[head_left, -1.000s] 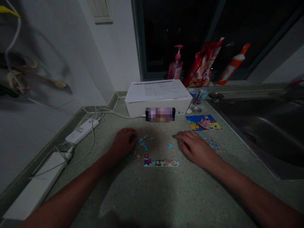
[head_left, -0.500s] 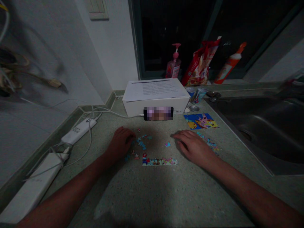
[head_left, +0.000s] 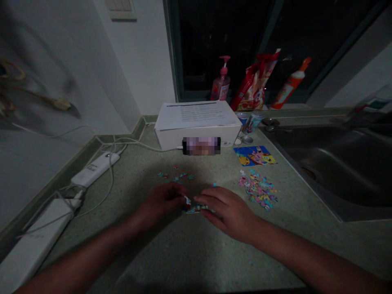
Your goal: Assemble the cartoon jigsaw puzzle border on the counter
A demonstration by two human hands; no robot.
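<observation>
My left hand (head_left: 167, 200) pinches a small jigsaw piece (head_left: 187, 200) between thumb and forefinger, just above the left end of a joined puzzle strip (head_left: 192, 210). My right hand (head_left: 228, 206) hovers over or rests on the strip's right part, its fingers stretched out and somewhat apart, hiding much of it. Whether it touches the strip I cannot tell. Several loose pieces (head_left: 177, 178) lie beyond my left hand. One blue and pink piece (head_left: 213, 185) shows just past my right fingers. A heap of mixed pieces (head_left: 260, 188) lies right of my right hand.
A white box (head_left: 196, 136) with printed paper on top stands behind, a phone (head_left: 201, 146) leaning on it. A cartoon picture card (head_left: 255, 156) and cans (head_left: 253, 123) sit to its right, near the sink (head_left: 324, 171). Cables and a power strip (head_left: 43, 232) line the left.
My left hand has moved right and nearer, now with a piece in its fingers. My right hand has come left over the strip, uncovering the heap. The view has shifted slightly.
</observation>
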